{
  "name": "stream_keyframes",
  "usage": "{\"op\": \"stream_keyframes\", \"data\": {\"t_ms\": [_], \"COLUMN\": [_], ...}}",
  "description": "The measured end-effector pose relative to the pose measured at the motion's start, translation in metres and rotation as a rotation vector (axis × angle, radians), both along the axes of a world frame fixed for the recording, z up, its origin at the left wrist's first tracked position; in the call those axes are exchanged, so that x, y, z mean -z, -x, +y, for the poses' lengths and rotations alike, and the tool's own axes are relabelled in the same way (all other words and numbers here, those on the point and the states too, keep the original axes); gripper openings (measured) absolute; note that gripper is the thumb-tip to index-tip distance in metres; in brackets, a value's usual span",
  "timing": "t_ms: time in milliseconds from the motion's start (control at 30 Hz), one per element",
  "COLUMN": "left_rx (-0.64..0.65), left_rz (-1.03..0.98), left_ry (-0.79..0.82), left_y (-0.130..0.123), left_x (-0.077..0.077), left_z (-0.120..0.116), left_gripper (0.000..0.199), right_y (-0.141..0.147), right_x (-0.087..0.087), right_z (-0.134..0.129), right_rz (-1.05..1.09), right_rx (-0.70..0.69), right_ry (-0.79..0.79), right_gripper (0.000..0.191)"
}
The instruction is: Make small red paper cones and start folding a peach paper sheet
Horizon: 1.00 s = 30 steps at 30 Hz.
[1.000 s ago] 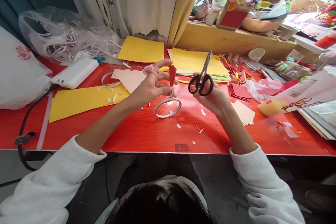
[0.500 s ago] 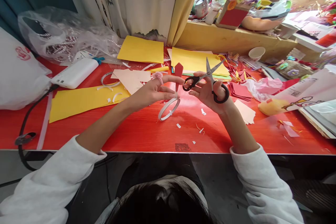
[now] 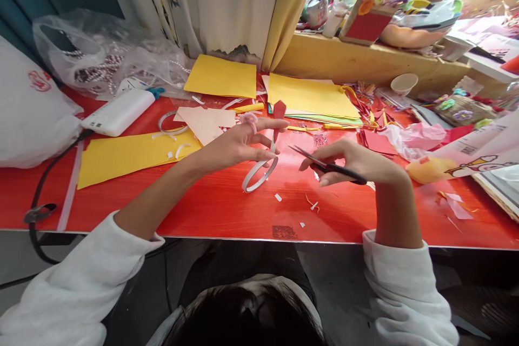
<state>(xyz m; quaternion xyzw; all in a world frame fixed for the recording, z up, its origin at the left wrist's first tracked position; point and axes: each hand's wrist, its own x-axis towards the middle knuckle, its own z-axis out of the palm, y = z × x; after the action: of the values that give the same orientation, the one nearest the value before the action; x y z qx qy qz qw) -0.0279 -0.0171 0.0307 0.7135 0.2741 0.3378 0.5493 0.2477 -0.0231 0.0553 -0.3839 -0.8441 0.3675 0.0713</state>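
Observation:
My left hand (image 3: 233,145) is closed in a pinch, holding a red paper strip (image 3: 279,110) with a pointed top. From the fingers hangs a roll of white tape (image 3: 246,185), its loose strip running up to the paper. A pink fluffy ring (image 3: 249,119) sits on a finger of this hand. To the right, my right hand (image 3: 363,159) grips black-handled scissors (image 3: 344,171). Their blades point left toward the tape and look nearly closed. White paper scraps (image 3: 278,198) lie on the red table below the hands.
Yellow sheets (image 3: 221,78) and a paper stack (image 3: 312,97) lie at the back. Another tape roll (image 3: 160,121) rests by a yellow strip (image 3: 113,157) at left. A white power bank (image 3: 119,112), plastic bags, a paper cup (image 3: 404,84) and red paper pieces (image 3: 379,142) surround the work area.
My right hand has turned over and lowered, swinging the scissors from open and pointing up to nearly closed and pointing left. My left hand keeps its hold; the tape roll has tilted slightly.

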Motion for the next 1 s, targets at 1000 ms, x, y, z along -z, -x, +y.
{"op": "stream_keyframes", "data": {"t_ms": [1000], "left_rx": [0.085], "left_rz": [0.007], "left_ry": [-0.009], "left_y": [-0.001], "left_x": [-0.003], "left_z": [-0.004], "left_gripper": [0.044], "right_y": [0.037], "right_x": [-0.020], "right_z": [0.010], "right_rz": [-0.161], "right_rx": [-0.079], "right_ry": [0.020], "right_gripper": [0.037]}}
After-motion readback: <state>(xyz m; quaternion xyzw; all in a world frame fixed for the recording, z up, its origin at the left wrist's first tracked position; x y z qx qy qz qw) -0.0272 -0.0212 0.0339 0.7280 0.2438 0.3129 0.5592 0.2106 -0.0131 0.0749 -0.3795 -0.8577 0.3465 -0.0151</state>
